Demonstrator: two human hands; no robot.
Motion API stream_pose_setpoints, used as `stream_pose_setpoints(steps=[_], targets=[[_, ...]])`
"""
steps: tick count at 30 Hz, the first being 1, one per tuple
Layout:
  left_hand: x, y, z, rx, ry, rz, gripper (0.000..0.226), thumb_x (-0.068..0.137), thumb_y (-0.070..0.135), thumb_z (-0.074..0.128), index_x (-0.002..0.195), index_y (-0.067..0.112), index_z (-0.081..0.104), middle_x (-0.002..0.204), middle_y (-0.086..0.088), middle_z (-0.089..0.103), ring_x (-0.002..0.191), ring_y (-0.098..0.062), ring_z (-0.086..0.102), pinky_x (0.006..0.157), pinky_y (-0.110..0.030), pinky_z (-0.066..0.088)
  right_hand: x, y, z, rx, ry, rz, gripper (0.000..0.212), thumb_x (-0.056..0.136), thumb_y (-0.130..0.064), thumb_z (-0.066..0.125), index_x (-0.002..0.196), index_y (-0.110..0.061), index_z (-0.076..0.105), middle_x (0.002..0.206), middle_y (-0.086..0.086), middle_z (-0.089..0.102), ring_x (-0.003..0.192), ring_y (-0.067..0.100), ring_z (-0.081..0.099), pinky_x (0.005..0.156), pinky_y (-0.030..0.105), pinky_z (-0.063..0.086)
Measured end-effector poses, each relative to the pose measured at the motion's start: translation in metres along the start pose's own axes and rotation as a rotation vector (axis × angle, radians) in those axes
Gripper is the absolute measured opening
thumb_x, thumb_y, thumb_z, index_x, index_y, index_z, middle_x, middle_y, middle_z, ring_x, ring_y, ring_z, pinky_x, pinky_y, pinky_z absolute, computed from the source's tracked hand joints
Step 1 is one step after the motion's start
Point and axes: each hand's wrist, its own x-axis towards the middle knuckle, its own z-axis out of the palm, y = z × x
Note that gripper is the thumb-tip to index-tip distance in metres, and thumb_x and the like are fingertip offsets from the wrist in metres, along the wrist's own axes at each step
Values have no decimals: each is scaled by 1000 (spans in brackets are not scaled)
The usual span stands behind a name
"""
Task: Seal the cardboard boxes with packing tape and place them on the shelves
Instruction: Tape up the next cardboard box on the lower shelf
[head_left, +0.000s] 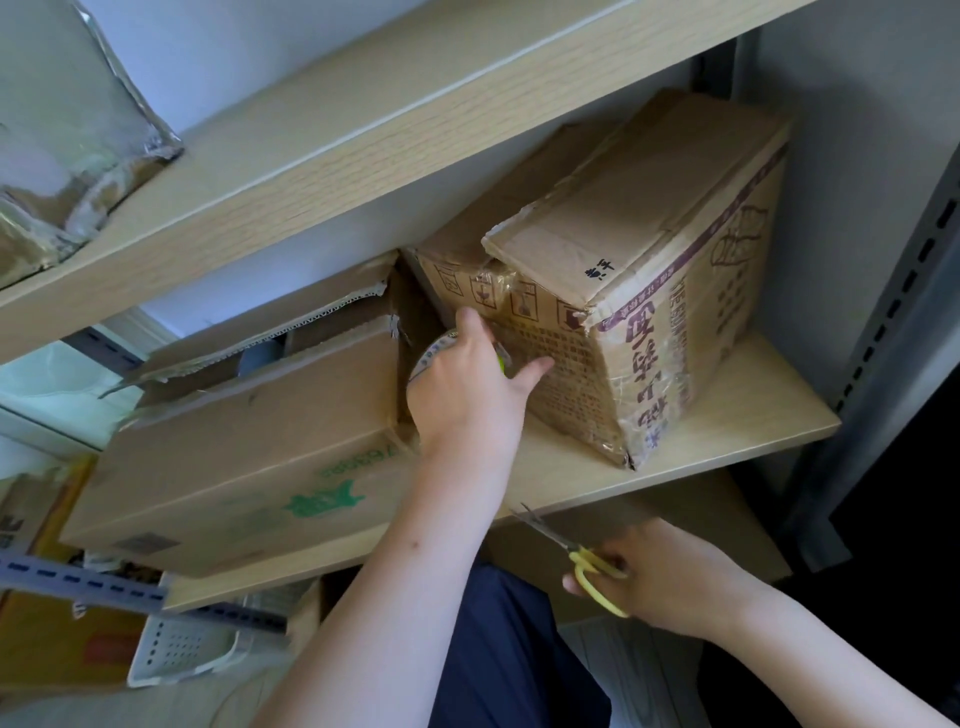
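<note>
Two cardboard boxes stand on a wooden shelf (727, 415). The right box (649, 249) has purple print and old tape, and its top flaps are closed. The left box (249, 447) has green print and a torn top flap that gapes open. My left hand (467, 395) holds a roll of packing tape (431, 353) in the gap between the boxes, with fingers against the right box's side. Below the shelf edge, my right hand (670, 577) grips yellow-handled scissors (587, 561), blades pointing up and left.
An upper shelf (363, 135) carries a silver foil package (67, 135) at the left. A grey slotted metal upright (893, 322) runs down the right side. Below are a white perforated basket (182, 649), a grey rail (78, 582) and yellow cartons.
</note>
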Motion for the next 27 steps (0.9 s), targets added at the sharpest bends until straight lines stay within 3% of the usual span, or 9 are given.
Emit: stream_pose_setpoints(steps=[8,11,13,15,17,19,22,24,27], targets=[[11,0,10,41,77,-37,65,79,66,66,121,20,48,97,-4,72,90,-26,70,55,-31,40,-5,1,-3,17,16,16,69,67,-92,44,87,-31,70,77,-8,68,70,4,65,71,26,60],[11,1,12,27,94,-28,60,81,63,66,119,20,48,97,-4,72,89,-24,70,54,-30,38,-8,-4,-12,-5,57,13,71,62,-92,49,80,-28,71,73,-5,68,61,3,60,59,20,54],[10,1,11,-9,94,-34,54,83,60,66,116,21,48,97,-4,71,89,-25,70,55,-30,38,-13,-8,-21,48,90,27,61,61,-85,61,76,-27,73,68,-4,68,55,4,56,51,17,47],[7,0,9,-51,97,-30,43,87,55,65,111,24,47,92,-3,69,88,-27,68,57,-30,40,-22,-8,-30,102,126,36,49,62,-76,69,81,-31,76,70,-6,70,58,5,60,54,18,50],[3,-3,4,-94,123,-20,35,90,53,63,106,26,47,84,1,62,84,-27,66,58,-31,38,-33,-5,-39,90,145,49,32,72,-64,72,85,-35,74,76,-10,69,69,6,64,64,19,54],[-3,-5,-3,-155,143,-22,33,90,53,62,104,27,48,80,5,58,79,-26,62,57,-31,38,-49,-2,-49,13,150,48,17,86,-49,68,79,-35,62,77,-10,63,71,4,60,60,18,49],[-15,-5,-14,-351,110,-59,26,90,51,59,103,30,49,81,7,62,74,-19,58,57,-33,45,-71,-4,-62,-107,268,45,17,93,-43,62,88,-33,49,77,-12,55,69,2,55,58,14,42],[-25,-2,-22,-602,38,-92,18,89,45,56,102,34,50,81,5,67,73,-17,65,62,-34,52,-88,-18,-74,-96,392,38,24,90,-44,65,100,-32,46,77,-12,57,64,1,56,59,15,43],[-42,5,-46,-962,-90,-140,8,94,30,53,102,32,55,71,1,70,60,-10,65,59,-30,50,-117,-48,-99,-137,545,-23,33,85,-52,66,103,-33,47,74,-14,61,62,0,61,61,16,50]])
